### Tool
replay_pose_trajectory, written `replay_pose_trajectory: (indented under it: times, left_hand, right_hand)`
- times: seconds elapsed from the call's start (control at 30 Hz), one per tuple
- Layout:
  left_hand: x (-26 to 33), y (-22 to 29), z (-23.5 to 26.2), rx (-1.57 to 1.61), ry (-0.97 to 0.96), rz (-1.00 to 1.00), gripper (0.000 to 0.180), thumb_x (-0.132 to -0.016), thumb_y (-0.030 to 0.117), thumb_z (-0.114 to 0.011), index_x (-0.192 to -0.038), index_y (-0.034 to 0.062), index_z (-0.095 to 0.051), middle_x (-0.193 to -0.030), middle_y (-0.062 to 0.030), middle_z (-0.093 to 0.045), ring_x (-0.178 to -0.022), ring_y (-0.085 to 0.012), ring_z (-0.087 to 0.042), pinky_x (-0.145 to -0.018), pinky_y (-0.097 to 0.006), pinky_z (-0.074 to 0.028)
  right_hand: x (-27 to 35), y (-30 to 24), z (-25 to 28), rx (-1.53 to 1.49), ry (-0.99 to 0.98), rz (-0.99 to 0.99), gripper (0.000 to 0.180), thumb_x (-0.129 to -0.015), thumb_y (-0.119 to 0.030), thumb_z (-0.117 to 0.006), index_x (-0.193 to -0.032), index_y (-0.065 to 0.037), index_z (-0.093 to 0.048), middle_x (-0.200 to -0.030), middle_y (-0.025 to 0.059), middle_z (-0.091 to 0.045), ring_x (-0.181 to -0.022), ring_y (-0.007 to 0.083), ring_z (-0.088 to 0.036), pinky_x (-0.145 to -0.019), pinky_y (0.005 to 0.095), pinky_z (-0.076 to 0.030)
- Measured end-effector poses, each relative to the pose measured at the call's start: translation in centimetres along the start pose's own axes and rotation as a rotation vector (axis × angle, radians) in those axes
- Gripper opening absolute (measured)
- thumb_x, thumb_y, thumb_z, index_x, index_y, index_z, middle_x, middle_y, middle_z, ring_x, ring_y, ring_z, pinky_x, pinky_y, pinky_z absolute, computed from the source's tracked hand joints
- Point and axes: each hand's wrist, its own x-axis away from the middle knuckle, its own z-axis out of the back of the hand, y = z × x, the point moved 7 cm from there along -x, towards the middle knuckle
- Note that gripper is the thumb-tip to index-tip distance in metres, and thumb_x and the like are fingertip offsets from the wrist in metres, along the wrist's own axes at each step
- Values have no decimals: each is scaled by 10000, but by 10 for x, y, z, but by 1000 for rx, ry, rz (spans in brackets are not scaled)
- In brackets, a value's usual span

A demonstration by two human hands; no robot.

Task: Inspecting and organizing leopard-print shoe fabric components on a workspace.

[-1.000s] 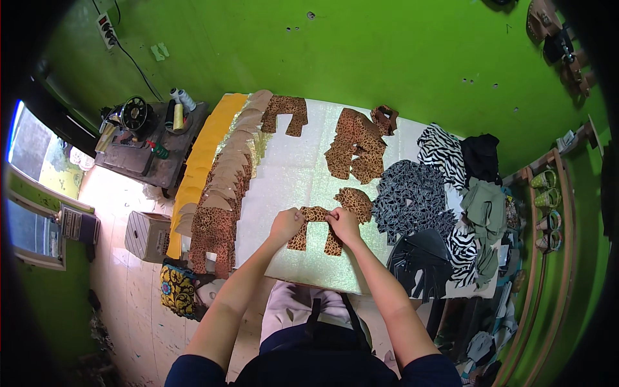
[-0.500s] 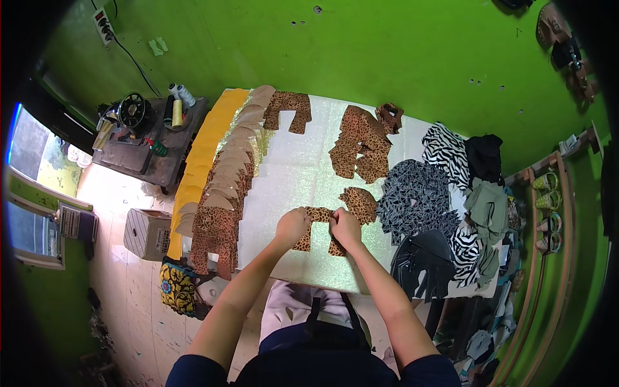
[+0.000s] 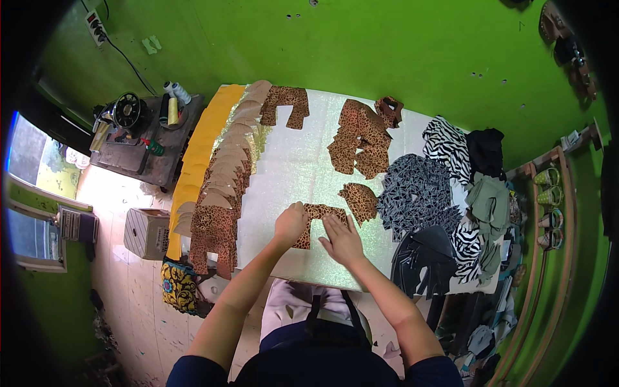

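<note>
A U-shaped leopard-print cut piece [image 3: 317, 210] lies flat on the pale glittery tabletop in front of me. My left hand [image 3: 291, 226] is closed on its upper left corner, fingers pinched together. Flat over its right side, my right hand [image 3: 343, 241] rests with fingers stretched out, covering most of that leg. Just beyond the right fingertips is a curved leopard-print piece [image 3: 359, 201]. A long overlapping row of leopard-print pieces with tan backs [image 3: 214, 222] runs along the left side. Another U-shaped piece [image 3: 285, 103] lies at the far edge.
Leopard-print pieces [image 3: 361, 138] are heaped beyond my right hand. Dark patterned pieces [image 3: 416, 193], black pieces [image 3: 422, 258] and zebra-print material [image 3: 445, 145] crowd the right. Yellow sheets [image 3: 205, 148] line the left edge. A sewing machine [image 3: 129, 113] stands far left.
My right hand has opened from a closed grip on the U-shaped piece's right corner and now lies flat over that side. The left hand still holds its corner.
</note>
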Motion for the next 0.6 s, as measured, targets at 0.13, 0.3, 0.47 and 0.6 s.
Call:
replay_pose_trajectory:
  times: [0.13, 0.3, 0.47, 0.6]
  left_hand:
    - [2, 12, 6, -32, 57, -58, 186, -782, 148, -576, -922, 43, -514, -958, -128, -547, -869, -308, -544, -714, -397, -454]
    - [1, 22, 9, -147, 156, -311, 265, -773, 126, -536, -1027, 50, -524, -1069, -109, -492, -949, -285, -504, -774, -373, -444]
    - [-14, 14, -7, -80, -84, -250, 270, -759, 96, -555, -1023, 50, -527, -963, -129, -556, -899, -315, -524, -787, -397, -427]
    - [-16, 6, -8, -79, -162, -287, 155, -768, 104, -543, -909, 45, -569, -883, -143, -571, -841, -327, -541, -752, -414, -436]
  right_hand:
    - [14, 17, 11, -16, 112, -66, 475, -877, -326, -472, -1242, -22, -459, -1244, 117, -503, -1194, 205, -442, -1061, 407, -200]
    - [5, 29, 16, -306, 107, -178, 363, -829, -202, -551, -1137, -11, -520, -1121, 155, -548, -1007, 294, -517, -940, 405, -345]
    - [-25, 29, 29, -202, 254, -183, 432, -772, -186, -615, -1151, -23, -487, -1139, 134, -460, -1053, 299, -427, -911, 401, -337]
    - [-42, 42, 12, -167, -16, -322, 415, -724, -198, -655, -1094, -59, -527, -1017, 105, -477, -1009, 283, -435, -917, 406, -299]
